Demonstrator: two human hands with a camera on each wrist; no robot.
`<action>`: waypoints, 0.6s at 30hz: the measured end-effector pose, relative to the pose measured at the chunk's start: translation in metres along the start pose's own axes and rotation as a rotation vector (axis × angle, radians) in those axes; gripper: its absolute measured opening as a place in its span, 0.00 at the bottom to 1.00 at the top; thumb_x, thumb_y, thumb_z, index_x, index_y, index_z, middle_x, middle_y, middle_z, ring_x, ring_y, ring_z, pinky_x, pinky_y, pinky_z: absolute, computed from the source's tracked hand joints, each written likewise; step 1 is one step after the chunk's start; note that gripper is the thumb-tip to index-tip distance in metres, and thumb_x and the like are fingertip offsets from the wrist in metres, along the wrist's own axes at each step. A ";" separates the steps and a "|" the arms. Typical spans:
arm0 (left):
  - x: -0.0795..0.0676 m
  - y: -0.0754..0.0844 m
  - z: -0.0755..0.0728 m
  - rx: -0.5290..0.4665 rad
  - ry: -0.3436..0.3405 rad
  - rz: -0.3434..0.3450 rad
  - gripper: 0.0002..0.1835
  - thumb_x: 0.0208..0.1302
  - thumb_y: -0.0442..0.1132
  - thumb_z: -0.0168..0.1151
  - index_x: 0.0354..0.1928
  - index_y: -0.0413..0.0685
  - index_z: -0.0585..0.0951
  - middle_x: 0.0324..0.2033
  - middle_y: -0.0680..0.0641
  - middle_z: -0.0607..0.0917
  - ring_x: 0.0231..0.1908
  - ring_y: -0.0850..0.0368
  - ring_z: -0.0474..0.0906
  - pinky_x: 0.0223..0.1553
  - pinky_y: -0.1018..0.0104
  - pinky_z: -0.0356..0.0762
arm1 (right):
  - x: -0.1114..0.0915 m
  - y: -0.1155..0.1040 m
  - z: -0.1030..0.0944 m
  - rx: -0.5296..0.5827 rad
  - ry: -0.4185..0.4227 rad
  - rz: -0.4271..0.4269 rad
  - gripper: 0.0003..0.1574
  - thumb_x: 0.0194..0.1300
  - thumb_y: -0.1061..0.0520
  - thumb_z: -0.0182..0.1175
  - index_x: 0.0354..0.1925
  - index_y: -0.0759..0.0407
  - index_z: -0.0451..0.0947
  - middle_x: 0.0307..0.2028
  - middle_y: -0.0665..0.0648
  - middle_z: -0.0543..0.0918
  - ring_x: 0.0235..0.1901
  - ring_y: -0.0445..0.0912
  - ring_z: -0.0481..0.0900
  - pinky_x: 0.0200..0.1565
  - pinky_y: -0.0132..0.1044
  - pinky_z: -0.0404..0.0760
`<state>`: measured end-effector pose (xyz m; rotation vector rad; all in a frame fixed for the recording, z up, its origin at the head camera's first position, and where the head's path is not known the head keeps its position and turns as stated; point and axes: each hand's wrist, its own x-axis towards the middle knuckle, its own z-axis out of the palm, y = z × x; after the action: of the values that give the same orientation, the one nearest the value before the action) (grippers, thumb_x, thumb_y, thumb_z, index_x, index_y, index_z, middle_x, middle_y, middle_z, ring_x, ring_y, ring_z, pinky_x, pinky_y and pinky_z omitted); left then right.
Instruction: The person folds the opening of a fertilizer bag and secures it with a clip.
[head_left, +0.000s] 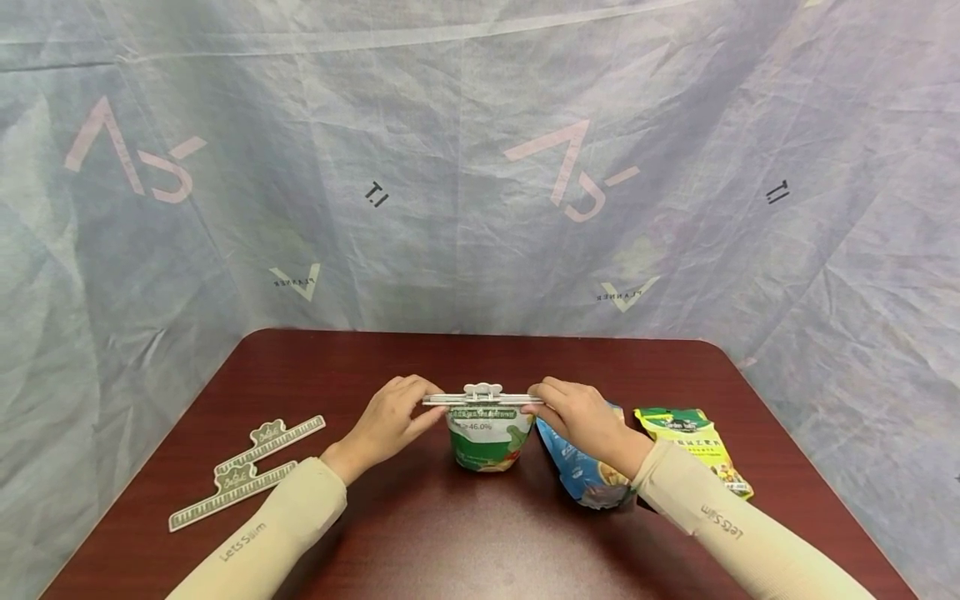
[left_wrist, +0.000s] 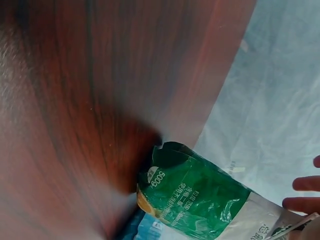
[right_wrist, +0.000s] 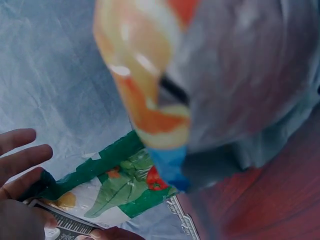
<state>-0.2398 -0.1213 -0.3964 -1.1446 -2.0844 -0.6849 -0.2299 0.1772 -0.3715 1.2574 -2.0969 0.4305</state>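
On the green bag [head_left: 486, 440]: "46.0%"

I'm looking into some curtained-off booth, whether in a lab or office I can't tell: creased, printed grey cloth [head_left: 465, 250] hangs behind and on both sides of a dark red table [head_left: 420, 537]

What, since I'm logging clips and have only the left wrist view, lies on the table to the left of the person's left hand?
Observer: Two loose clips lie on the table there.
Operator: Where is the right hand?
Observer: It grips the right end of another clip, at the top of the green-and-white bag.
Operator: Anything right of the blue bag?
Observer: Yes, a yellow-and-green bag.
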 end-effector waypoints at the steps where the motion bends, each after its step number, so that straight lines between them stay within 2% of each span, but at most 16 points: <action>1: -0.001 0.000 0.000 -0.011 -0.002 -0.014 0.08 0.57 0.39 0.64 0.37 0.47 0.77 0.32 0.54 0.79 0.32 0.61 0.74 0.34 0.66 0.70 | 0.000 0.000 0.001 0.020 -0.001 0.008 0.11 0.63 0.52 0.57 0.39 0.58 0.76 0.31 0.49 0.76 0.22 0.36 0.72 0.25 0.28 0.73; 7: -0.005 0.002 -0.001 -0.133 -0.038 -0.136 0.10 0.56 0.36 0.64 0.38 0.50 0.73 0.29 0.58 0.78 0.23 0.65 0.68 0.24 0.72 0.67 | -0.002 -0.001 0.005 0.155 0.001 0.041 0.07 0.64 0.56 0.56 0.40 0.58 0.74 0.33 0.50 0.75 0.21 0.34 0.70 0.24 0.23 0.70; 10: -0.007 0.003 -0.001 -0.200 -0.058 -0.206 0.10 0.58 0.36 0.63 0.38 0.51 0.72 0.27 0.60 0.76 0.21 0.67 0.65 0.22 0.73 0.65 | -0.002 -0.002 0.006 0.202 -0.012 0.085 0.06 0.64 0.57 0.56 0.40 0.56 0.74 0.34 0.48 0.74 0.23 0.34 0.68 0.25 0.23 0.69; 16: -0.007 0.008 -0.002 -0.310 -0.073 -0.334 0.07 0.60 0.38 0.62 0.37 0.52 0.73 0.27 0.60 0.78 0.24 0.65 0.70 0.23 0.71 0.68 | -0.001 -0.005 0.008 0.308 -0.045 0.209 0.06 0.64 0.59 0.57 0.40 0.53 0.72 0.35 0.46 0.73 0.27 0.34 0.71 0.28 0.26 0.72; 18: -0.002 0.017 -0.009 -0.342 -0.075 -0.386 0.06 0.60 0.36 0.62 0.37 0.49 0.74 0.26 0.57 0.79 0.24 0.63 0.70 0.22 0.71 0.67 | 0.000 -0.006 0.008 0.354 -0.041 0.239 0.07 0.63 0.61 0.57 0.40 0.52 0.72 0.35 0.47 0.74 0.25 0.35 0.72 0.27 0.27 0.73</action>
<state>-0.2213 -0.1203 -0.3896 -0.9575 -2.3394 -1.2369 -0.2272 0.1694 -0.3779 1.2139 -2.2840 0.9224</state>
